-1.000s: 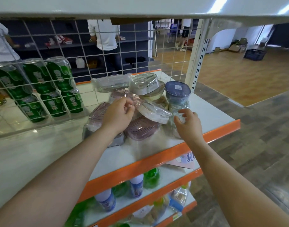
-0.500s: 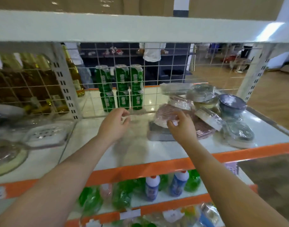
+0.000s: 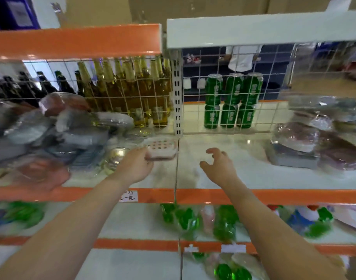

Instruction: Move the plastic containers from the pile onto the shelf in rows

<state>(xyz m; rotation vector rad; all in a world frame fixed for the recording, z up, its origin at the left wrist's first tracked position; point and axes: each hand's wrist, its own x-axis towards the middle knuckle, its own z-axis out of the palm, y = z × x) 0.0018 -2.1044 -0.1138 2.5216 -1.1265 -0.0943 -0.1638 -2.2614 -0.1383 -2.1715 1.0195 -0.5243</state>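
My left hand point(image 3: 135, 167) reaches over the white shelf point(image 3: 229, 170) and takes hold of a small pink soap dish point(image 3: 161, 148) with a perforated white top, wrapped in clear film. My grip there is closed around the dish's near left corner; the fingers themselves are hidden behind the back of my hand, so I cannot tell how far round they wrap. The dish sits on the shelf just left of the seam between two shelf sections, near the foot of the white upright post point(image 3: 177, 98).

My right hand point(image 3: 219, 165) hangs above the bare shelf to the right of that seam. Its grip is loose and empty, the fingers point(image 3: 212, 151) spread and gently curled, holding nothing.

To the left of the dish lies a blurred pile of plastic containers point(image 3: 58, 128) in clear wrapping, grey, pink and transparent, heaped across the left shelf section. On the far right edge of the view sits a second heap of wrapped containers point(image 3: 306, 142), well apart from my right hand.

Behind the wire mesh at the back stand amber glass bottles point(image 3: 132, 93) on the left and green cans point(image 3: 231, 100) stacked two high on the right. The shelf has an orange front edge point(image 3: 274, 196) carrying a small price label point(image 3: 128, 196). On the lower shelf are green bottles point(image 3: 223, 223), too blurred to describe further.
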